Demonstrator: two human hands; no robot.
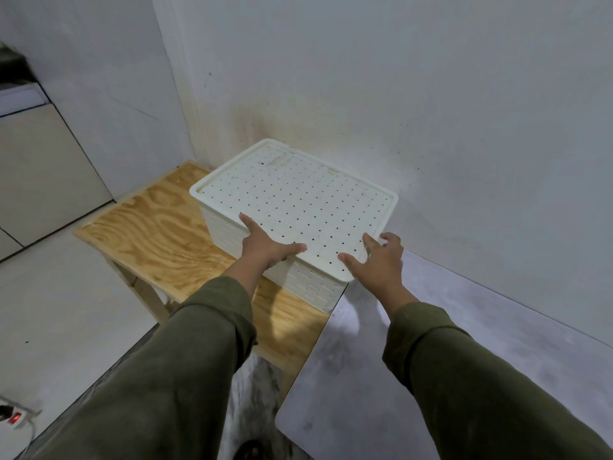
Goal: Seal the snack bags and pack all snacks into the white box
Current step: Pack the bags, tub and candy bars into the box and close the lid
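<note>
Plywood worktop (149, 234) in wall corner carries lidded white box (298, 207); left hand (265, 249) grips lid's near edge, right hand (378, 260) spread at corner, likely lifting lid; no snacks visible.

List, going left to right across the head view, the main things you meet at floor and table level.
Power strip → wooden table → left hand → right hand → grey table.
</note>
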